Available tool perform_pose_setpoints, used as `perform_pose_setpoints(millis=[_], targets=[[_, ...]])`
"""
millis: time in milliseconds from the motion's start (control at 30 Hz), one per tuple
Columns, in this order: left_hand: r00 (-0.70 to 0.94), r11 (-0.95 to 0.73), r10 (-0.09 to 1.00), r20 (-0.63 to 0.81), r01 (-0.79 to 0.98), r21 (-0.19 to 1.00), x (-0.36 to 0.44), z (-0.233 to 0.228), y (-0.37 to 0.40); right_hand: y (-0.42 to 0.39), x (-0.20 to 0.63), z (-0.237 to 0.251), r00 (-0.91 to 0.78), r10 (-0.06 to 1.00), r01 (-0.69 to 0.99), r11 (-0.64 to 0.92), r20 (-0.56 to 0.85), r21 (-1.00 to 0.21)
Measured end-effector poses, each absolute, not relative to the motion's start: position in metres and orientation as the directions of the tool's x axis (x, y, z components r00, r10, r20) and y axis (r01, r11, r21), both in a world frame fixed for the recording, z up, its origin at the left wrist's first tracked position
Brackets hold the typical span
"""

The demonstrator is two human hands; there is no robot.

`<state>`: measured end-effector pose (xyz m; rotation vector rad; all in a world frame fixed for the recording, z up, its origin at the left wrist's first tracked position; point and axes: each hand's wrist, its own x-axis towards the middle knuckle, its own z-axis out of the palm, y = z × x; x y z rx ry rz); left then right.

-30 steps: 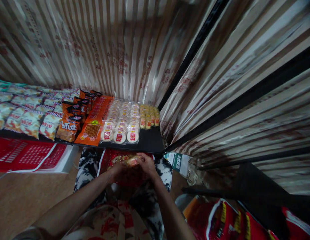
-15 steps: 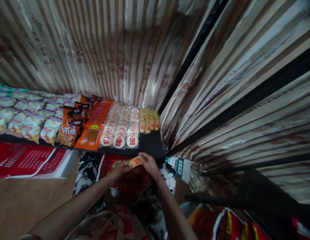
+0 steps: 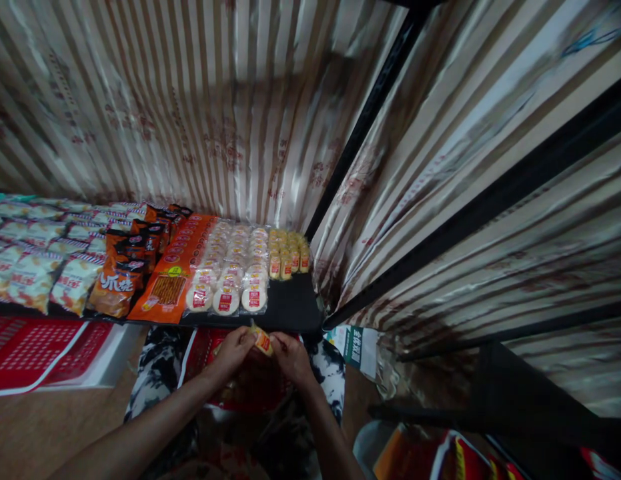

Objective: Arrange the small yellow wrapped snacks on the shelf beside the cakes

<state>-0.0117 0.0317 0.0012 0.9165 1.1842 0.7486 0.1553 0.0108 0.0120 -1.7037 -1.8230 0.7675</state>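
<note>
Curtain [image 3: 200, 100]: striped and shiny, it is hanging behind the shelf as you are facing it.
Shelf [image 3: 290, 308]: dark board, carrying rows of snack bags, an orange pack [image 3: 173, 277], round cakes [image 3: 230, 273] and yellow packets [image 3: 286, 252]; its front right corner is lying bare.
Basket [image 3: 205, 343]: red, sitting under your hands, just below the shelf edge.
Left hand [image 3: 233, 348]: you are pinching one end of the packet, fingers curled in.
Right hand [image 3: 289, 353]: you are gripping the other end, fingers closed around it.
Packet [image 3: 262, 341]: small and yellow, tilted between both hands, over the basket and just short of the shelf edge.
Handling: probably light, its wrapper slick and crinkly, its contents soft; you are best holding it lightly by the sides.
</note>
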Motion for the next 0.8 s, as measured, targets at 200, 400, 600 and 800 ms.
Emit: perform_pose_setpoints(millis=[200,400,600,800], targets=[[0.266,0.304,0.911,-0.314,0.08,0.949,0.003,0.02,0.048,0.014,0.159,0.019,-0.021,0.968,0.779,0.173,0.252,-0.602],[0.297,0.157,0.927,-0.23,0.248,0.956,0.015,0.038,0.071,0.018,0.161,0.026,-0.005,0.972,0.685,0.173,0.233,-0.707],[0.316,0.005,0.938,-0.145,0.404,0.915,0.031,0.042,0.088,0.027,0.169,0.019,0.032,0.948,0.747,0.187,0.316,-0.638],[0.317,-0.069,0.943,-0.101,0.484,0.873,0.047,0.046,0.103,0.041,0.173,0.013,0.116,0.913,0.793,0.152,0.392,-0.59]])
